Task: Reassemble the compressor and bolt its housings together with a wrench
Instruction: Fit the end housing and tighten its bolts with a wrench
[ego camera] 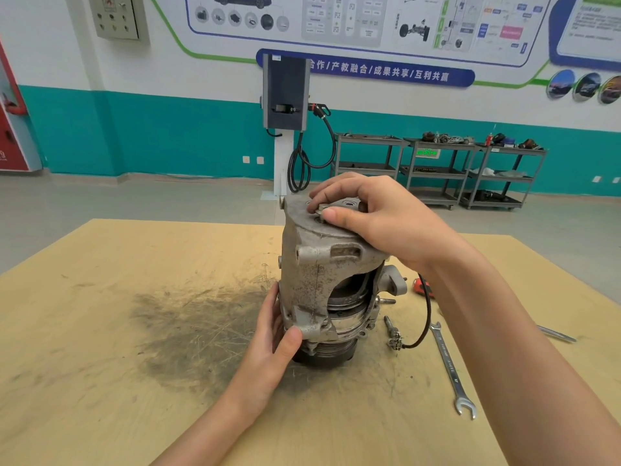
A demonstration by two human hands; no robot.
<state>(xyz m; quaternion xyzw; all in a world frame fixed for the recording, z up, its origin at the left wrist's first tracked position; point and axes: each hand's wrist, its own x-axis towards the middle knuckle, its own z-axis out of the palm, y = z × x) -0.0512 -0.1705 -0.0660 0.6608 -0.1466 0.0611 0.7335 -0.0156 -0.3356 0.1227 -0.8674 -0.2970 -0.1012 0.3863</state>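
- Standing upright on the table, the compressor is showing a gap between its housings.
- Right hand is pinching a bolt on top; left hand is gripping the base.
- Wrench is lying beside it, so tightening likely remains.

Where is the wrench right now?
In the head view the wrench lies flat on the table, to the right of the compressor, just under the right forearm, untouched.
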